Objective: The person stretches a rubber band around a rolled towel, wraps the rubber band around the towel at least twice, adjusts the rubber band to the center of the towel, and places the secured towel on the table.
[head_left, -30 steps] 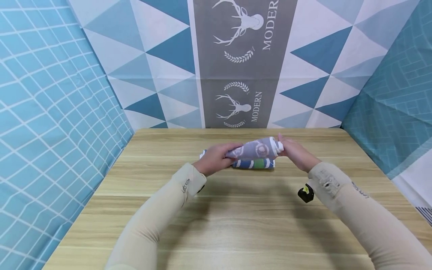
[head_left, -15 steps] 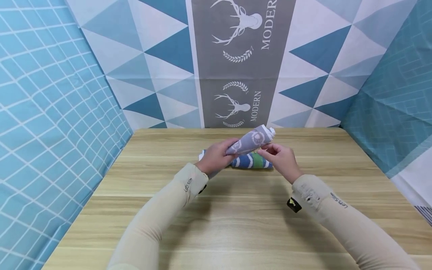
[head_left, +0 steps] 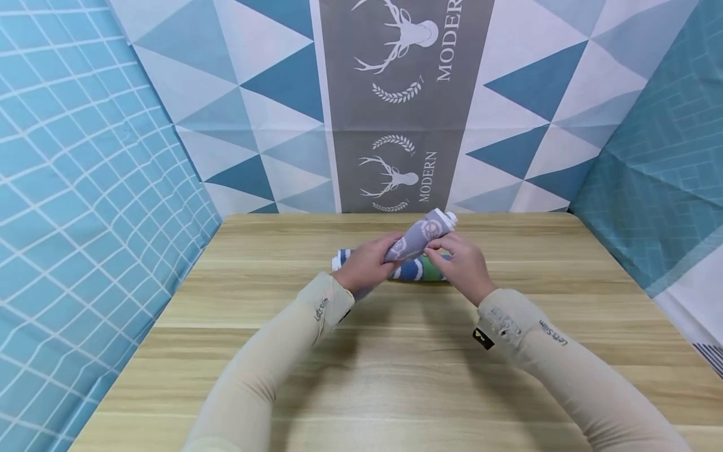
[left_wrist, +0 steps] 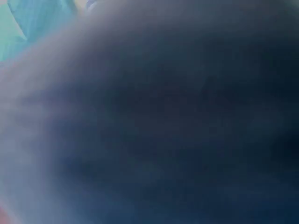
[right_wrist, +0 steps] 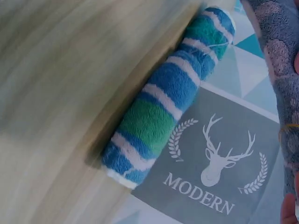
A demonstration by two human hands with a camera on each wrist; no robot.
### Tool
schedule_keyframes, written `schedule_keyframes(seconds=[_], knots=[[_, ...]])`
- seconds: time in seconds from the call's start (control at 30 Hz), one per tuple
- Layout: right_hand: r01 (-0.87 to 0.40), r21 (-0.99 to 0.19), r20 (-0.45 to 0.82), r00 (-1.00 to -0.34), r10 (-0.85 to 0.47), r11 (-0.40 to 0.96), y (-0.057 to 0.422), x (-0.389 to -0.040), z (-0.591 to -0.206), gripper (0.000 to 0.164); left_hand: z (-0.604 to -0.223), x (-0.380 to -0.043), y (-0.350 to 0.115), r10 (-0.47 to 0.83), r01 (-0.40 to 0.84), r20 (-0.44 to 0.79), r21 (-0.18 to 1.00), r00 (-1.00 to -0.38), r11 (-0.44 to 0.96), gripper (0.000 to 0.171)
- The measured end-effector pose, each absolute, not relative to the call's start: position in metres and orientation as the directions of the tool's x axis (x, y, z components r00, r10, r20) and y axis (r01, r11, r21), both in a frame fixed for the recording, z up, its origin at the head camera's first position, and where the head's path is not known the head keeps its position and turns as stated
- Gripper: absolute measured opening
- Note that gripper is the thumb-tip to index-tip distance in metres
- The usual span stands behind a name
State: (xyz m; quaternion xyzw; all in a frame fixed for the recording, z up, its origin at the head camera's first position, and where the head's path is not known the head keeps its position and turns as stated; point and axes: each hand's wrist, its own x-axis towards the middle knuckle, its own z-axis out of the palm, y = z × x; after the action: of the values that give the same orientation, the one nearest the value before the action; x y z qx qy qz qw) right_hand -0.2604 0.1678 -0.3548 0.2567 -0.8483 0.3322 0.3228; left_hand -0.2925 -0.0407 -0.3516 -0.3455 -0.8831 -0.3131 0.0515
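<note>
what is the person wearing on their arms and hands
Both arms wear snug beige sleeves down to the wrists, each with small dark lettering near the cuff. The left hand and right hand are bare, with no gloves. A small black device with a yellow mark sits under the right wrist.

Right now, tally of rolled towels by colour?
Grey patterned towel, gripped by the left hand and right hand: 1
Blue, green and white striped towel, lying on the table: 1
Total: 2
</note>
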Motion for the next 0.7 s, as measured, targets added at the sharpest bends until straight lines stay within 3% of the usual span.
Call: schedule_keyframes(seconds=[0.23, 0.43, 0.57, 0.7], knots=[[-0.702, 0.043, 0.745, -0.451, -0.491, 0.711, 0.177, -0.266, -0.35, 0.009, -0.345, -0.293, -0.042, 0.583, 0.63, 0.263, 0.467, -0.769, 0.621, 0.093], [-0.696, 0.136, 0.7, -0.436, -0.566, 0.705, 0.177, -0.264, -0.344, 0.01, -0.345, -0.291, -0.04, 0.627, 0.653, 0.223, 0.426, -0.747, 0.626, 0.096], [-0.73, 0.221, 0.668, -0.369, -0.646, 0.646, 0.178, -0.265, -0.345, 0.011, -0.345, -0.29, -0.038, 0.648, 0.67, 0.208, 0.39, -0.732, 0.632, 0.102], [-0.816, 0.165, 0.654, -0.33, -0.68, 0.555, 0.178, -0.264, -0.348, 0.008, -0.345, -0.291, -0.037, 0.654, 0.67, 0.198, 0.392, -0.731, 0.63, 0.103]])
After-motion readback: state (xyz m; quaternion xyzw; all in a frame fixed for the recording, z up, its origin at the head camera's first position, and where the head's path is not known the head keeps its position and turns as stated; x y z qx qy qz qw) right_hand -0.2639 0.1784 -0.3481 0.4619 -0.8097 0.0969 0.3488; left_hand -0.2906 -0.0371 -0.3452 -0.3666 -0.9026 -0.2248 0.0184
